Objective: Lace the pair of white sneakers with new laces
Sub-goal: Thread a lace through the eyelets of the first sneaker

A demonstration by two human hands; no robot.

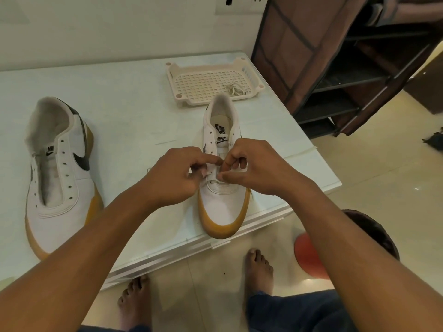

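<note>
On a pale glossy surface [134, 97], lacing looks barely begun: fingers [211, 160] of your left hand [175, 178] and right hand [254, 168] pinch a white lace [213, 182] at the lowest eyelets of one white gum-soled sneaker [223, 204]; the other sneaker [60, 192], to its left, lies unlaced.

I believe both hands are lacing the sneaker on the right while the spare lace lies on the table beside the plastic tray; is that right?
Not quite: the head view shows the spare lace lying inside the plastic tray, not beside it. The left hand and right hand do pinch a lace at the sneaker on the right.
</note>
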